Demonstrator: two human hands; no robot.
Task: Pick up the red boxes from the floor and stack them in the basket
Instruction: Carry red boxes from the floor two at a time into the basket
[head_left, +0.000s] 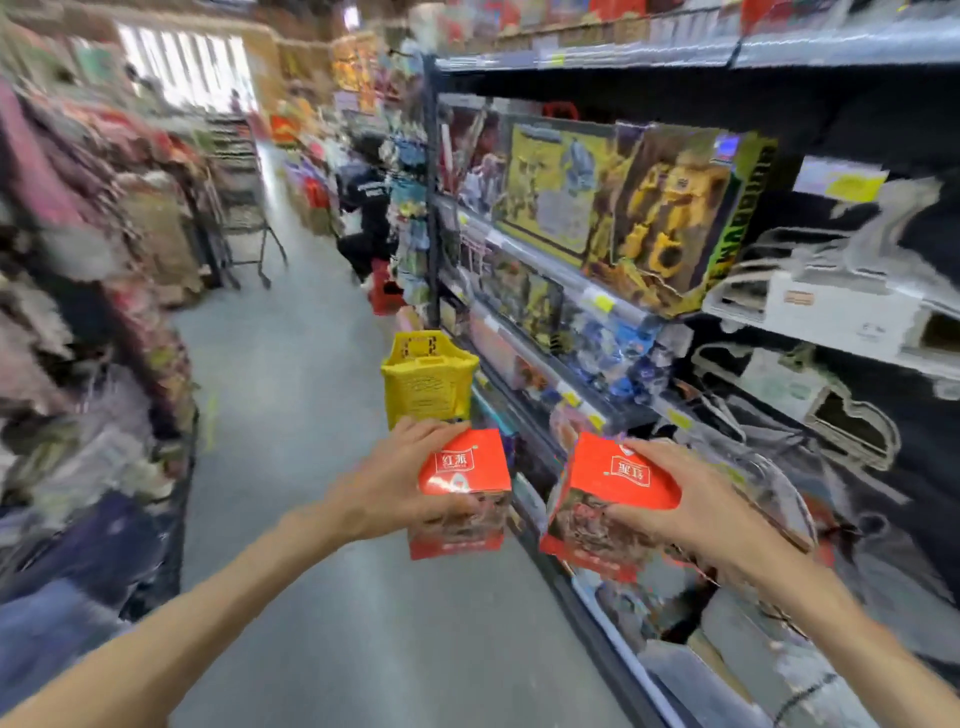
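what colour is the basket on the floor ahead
Yellow; the basket shows plainly in the head view.

Single view, head-mounted, wide-angle. Position: standing height in a shop aisle, facing along the aisle and tilted somewhat down. Near field: both forearms enter from the lower edge, left hand (387, 483) and right hand (691, 512) close to the lens. Middle field: yellow basket (427, 375) ahead on the grey floor (291, 374). Right edge: toy shelves (582, 291), close. Far end blurred, probably by head motion. No second view.
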